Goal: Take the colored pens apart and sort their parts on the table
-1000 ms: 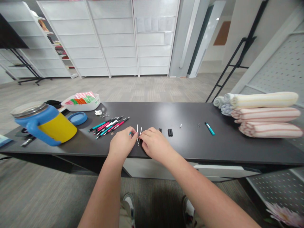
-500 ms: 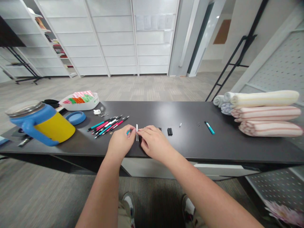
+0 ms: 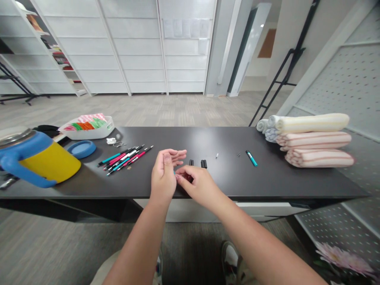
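My left hand (image 3: 165, 170) is raised over the front of the dark tabletop, palm turned inward and fingers stretched to the right, its thumb upright. My right hand (image 3: 198, 181) meets it from the right, thumb and fingertips pinched together against the left palm. Between them shows only a sliver of a teal pen part (image 3: 174, 173); the rest is hidden. Just behind my right hand lie short black tubes (image 3: 204, 164), in pairs. A small white piece (image 3: 217, 155), tiny metallic bits (image 3: 238, 154) and a teal pen barrel (image 3: 251, 158) lie farther right.
A pile of teal, red and white pens (image 3: 124, 160) lies to the left. Beyond it stand a blue-yellow jug (image 3: 56, 158), a blue lid (image 3: 81, 149) and a white basket (image 3: 102, 131). Rolled towels (image 3: 317, 138) are stacked at the right end of the table (image 3: 285, 182).
The thin white rods seen between my hands are out of sight. My left hand has turned palm inward with fingers extended. The view has shifted, so the table things appear farther left.
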The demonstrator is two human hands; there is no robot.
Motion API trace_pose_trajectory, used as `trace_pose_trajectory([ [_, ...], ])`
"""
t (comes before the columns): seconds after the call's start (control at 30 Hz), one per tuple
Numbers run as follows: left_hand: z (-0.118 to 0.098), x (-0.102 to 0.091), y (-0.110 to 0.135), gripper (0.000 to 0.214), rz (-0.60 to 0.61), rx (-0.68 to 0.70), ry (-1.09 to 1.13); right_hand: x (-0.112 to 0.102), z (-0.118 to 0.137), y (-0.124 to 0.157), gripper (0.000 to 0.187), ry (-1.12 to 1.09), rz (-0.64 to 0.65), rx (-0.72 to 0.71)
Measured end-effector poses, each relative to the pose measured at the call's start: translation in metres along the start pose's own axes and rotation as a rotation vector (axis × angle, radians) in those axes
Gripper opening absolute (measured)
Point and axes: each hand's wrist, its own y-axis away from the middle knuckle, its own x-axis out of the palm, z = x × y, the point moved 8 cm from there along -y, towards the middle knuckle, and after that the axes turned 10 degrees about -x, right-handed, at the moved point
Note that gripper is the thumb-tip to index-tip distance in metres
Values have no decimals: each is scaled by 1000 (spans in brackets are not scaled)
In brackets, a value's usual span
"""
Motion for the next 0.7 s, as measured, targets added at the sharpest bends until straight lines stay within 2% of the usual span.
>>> trace_pose_trajectory([
  [0.17,9,-3,0,34,-23,-25,17,5,-15,5,13,-140,47,72],
  [0.33,5,-13,-4,31,-49,4,-82,-11,-30,6,16,-117,-53,130],
  [0.47,10,-14,-7,30,27,-61,-101,-32,-43,11,20,-136,-109,211],
  [0.53,15,-12,-9,32,73,-112,-48,-38,-47,15,19,-137,-95,249],
  [0.7,19,-9,-8,32,101,-155,69,-41,-50,19,20,-118,-38,280],
])
